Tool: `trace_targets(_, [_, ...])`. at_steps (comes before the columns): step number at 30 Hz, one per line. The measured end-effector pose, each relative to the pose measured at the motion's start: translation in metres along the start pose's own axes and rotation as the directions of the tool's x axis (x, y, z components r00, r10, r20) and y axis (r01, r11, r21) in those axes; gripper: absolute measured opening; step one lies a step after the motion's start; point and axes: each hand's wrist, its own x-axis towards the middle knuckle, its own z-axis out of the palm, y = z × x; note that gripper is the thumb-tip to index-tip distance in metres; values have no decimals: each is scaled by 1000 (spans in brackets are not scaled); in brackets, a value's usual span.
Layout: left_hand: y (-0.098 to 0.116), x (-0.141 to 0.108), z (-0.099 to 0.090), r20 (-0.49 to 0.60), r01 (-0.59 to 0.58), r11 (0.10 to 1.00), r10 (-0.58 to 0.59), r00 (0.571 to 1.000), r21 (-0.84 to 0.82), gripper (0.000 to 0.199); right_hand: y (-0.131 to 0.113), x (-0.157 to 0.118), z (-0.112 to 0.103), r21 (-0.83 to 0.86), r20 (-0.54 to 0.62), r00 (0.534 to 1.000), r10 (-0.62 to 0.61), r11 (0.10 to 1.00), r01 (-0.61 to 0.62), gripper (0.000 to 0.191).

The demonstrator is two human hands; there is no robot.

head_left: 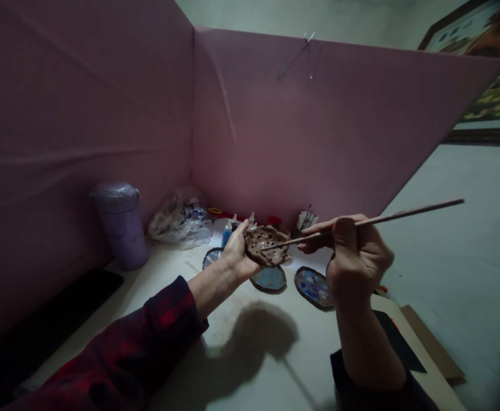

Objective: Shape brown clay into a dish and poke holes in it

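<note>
My left hand (235, 257) holds up a small brown clay dish (269, 242) with a rough rim and several dark holes in it. In my right hand (355, 257) is a long thin brown stick (408, 212), pinched between thumb and fingers. Its lower tip lies over the inside of the dish; whether it touches the clay I cannot tell. On the table below are a blue-filled round piece with a brown rim (271, 279), a similar piece with dark blue spots (314, 286) and a third piece (212, 258), partly hidden behind my left wrist.
Blue-and-white squeeze bottles (227, 233) stand behind my left hand. A purple tumbler (124, 228) and a crumpled plastic bag (184, 222) are at the left. Pink panels (275, 131) wall off the back and left. A black flat item (398, 342) lies at the right edge.
</note>
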Motion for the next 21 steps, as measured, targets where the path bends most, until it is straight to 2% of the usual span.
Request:
trace_targets(9, [2, -2, 1, 24, -8, 1000, 8, 1000, -14, 59, 5, 0, -3, -84, 181, 981, 72, 995, -57, 26])
trace_targets(11, [2, -2, 2, 29, -3, 1000, 4, 1000, -22, 59, 4, 1, -3, -76, 141, 987, 75, 995, -65, 28])
trace_targets(14, [1, -3, 4, 28, -7, 1000, 8, 1000, -17, 60, 3, 2, -1, -33, 0, 998, 65, 997, -64, 30])
trace_targets(18, [1, -4, 7, -64, -37, 999, 39, 997, 31, 57, 2, 5, -2, -35, -155, 988, 22, 999, -27, 32])
trace_targets(21, [1, -4, 7, -105, -30, 999, 34, 994, 40, 56, 0, 6, -1, -14, -175, 985, 8, 1000, -10, 29])
